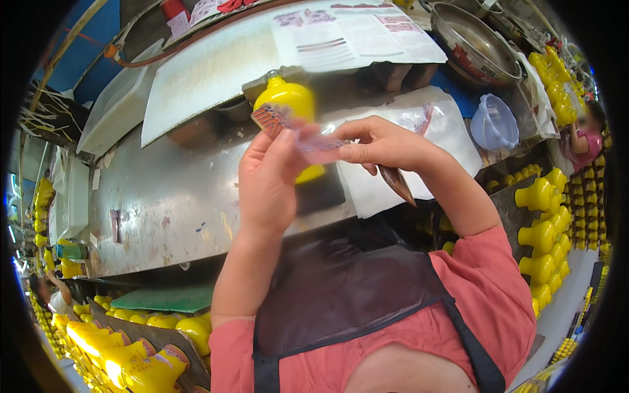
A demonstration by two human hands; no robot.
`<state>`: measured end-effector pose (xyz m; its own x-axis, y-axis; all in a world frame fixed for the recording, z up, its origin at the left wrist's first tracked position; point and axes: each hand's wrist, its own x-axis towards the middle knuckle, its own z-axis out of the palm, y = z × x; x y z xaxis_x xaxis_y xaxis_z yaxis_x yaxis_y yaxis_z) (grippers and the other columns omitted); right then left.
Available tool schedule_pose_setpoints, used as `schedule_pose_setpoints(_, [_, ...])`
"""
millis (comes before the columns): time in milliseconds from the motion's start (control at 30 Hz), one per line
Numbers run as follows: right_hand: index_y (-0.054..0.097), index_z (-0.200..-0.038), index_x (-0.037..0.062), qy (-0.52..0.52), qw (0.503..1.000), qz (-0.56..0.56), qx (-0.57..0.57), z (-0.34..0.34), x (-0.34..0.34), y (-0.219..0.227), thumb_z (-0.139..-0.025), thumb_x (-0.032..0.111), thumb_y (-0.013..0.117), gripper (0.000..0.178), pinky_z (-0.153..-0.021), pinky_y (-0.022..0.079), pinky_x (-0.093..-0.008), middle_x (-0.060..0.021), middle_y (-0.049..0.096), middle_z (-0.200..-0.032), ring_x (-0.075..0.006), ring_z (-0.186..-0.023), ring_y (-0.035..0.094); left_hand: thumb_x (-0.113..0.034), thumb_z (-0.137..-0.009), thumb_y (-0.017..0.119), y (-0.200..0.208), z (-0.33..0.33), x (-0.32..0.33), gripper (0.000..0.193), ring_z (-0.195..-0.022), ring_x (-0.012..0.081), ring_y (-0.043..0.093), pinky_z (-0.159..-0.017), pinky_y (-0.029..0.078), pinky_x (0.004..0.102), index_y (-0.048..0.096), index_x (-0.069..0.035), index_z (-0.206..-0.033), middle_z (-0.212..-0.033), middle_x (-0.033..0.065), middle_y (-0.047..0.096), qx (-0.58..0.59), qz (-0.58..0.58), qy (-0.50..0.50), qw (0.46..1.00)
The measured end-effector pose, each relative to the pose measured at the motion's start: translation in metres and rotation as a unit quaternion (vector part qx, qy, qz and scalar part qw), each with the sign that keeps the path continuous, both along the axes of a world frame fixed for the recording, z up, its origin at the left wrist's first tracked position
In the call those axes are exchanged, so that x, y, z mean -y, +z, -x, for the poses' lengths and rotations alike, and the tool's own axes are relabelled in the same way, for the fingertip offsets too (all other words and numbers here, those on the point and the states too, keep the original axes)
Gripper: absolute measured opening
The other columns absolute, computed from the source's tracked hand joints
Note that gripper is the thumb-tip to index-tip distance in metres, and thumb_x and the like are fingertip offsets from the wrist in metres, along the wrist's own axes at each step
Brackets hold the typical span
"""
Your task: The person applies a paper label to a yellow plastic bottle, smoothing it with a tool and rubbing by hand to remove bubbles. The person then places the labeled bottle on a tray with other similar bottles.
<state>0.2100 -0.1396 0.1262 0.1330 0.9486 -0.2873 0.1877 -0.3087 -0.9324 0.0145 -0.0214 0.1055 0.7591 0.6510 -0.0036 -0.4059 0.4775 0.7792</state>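
My left hand [267, 180] pinches one end of a thin patterned decal [270, 118], striped orange and dark near the fingertips. The decal's blurred, see-through part [318, 149] stretches across to my right hand [383, 144], whose thumb and forefinger are closed on its other end. Tucked under the lower fingers of my right hand is a brown, pointed, blade-like tool [397, 185]; its kind is not clear. Behind the decal, a glossy yellow vase [288, 93] is on the metal worktable [164, 196], partly hidden by my hands.
A white board [229, 65] with decal sheets spans the back. White paper [452, 134] lies at right, near a lilac bucket [495, 123] and a large metal basin [475, 39]. Yellow vases [540, 237] fill racks on both sides. Other people [583, 141] are at the far edges.
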Motion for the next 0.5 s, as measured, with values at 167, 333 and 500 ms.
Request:
schedule_pose_setpoints(167, [0.074,-0.098,0.0038,-0.024,0.996,0.02,-0.087,0.024,0.01,-0.019,-0.095,0.026,0.072,0.022,-0.048,0.033,-0.0193,0.0017,0.066,-0.079,-0.0012,-0.055,0.044,-0.012,-0.104,0.058,-0.017,0.033,0.005,0.021,-0.101,0.028,0.073,-0.093,0.057,0.042,0.068,0.002,-0.116,-0.111,0.0127,0.072,-0.033,-0.038,0.07,0.996])
schedule_pose_setpoints(333, [0.069,-0.09,0.0032,-0.056,0.998,-0.002,-0.032,0.031,0.007,-0.036,-0.096,0.022,0.068,0.02,-0.055,0.041,-0.0211,0.001,0.066,-0.079,-0.0031,-0.062,0.051,-0.014,-0.103,0.062,-0.054,0.046,0.005,0.02,-0.087,0.0147,0.067,-0.08,0.055,0.0322,0.07,0.001,-0.114,-0.107,0.0077,0.071,-0.103,-0.006,0.161,0.982])
schedule_pose_setpoints(500, [0.066,-0.085,-0.0008,-0.074,0.994,-0.032,0.074,0.024,-0.004,-0.053,-0.091,0.017,0.064,0.019,-0.068,0.05,-0.0264,-0.0017,0.065,-0.079,-0.008,-0.074,0.059,-0.012,-0.1,0.067,-0.078,0.048,-0.003,0.021,-0.075,0.0089,0.061,-0.064,0.05,0.0227,0.068,0.0,-0.118,-0.089,0.0024,0.067,-0.144,0.036,0.171,0.974])
